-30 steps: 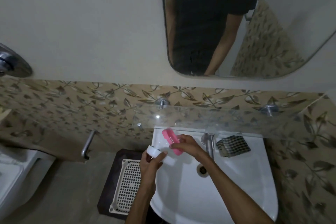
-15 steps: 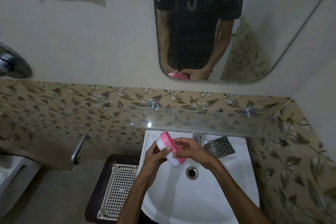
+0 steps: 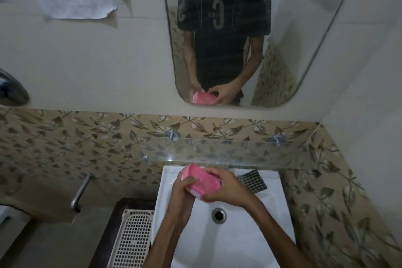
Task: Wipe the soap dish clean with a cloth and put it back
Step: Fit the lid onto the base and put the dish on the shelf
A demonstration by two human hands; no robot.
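Soap dish (image 3: 201, 180): pink lid over a white base, held tilted above the back of the basin, just in front of the glass shelf; lid faces up and toward the camera.
Left hand (image 3: 181, 191): wrapped around the near left end of the dish; thumb lies across the pink lid, other fingers curled underneath and hidden.
Right hand (image 3: 228, 189): gripping the right end of the dish; fingers (image 3: 214, 173) curled over the far edge, thumb under the near white edge.
Position relative to fingers: dish lodged between both hands, middle of the lid left bare, both ends covered.
Cloth (image 3: 253, 183): dark checked, folded, lying on the back right ledge of the basin, just beside the right hand, apart from the dish.
Basin (image 3: 250, 235): white, drain (image 3: 218, 215) below and near the hands.
Glass shelf (image 3: 217, 151): clear, fixed to the leaf-patterned tiles on two metal pegs, directly behind the dish.
Mirror (image 3: 239, 28): above the shelf, showing a dark shirt and both hands around the pink dish.
Basket (image 3: 132, 239): cream, perforated, on a dark surface left of the basin.
Handle (image 3: 81, 191): metal bar on the tiled wall, far left.
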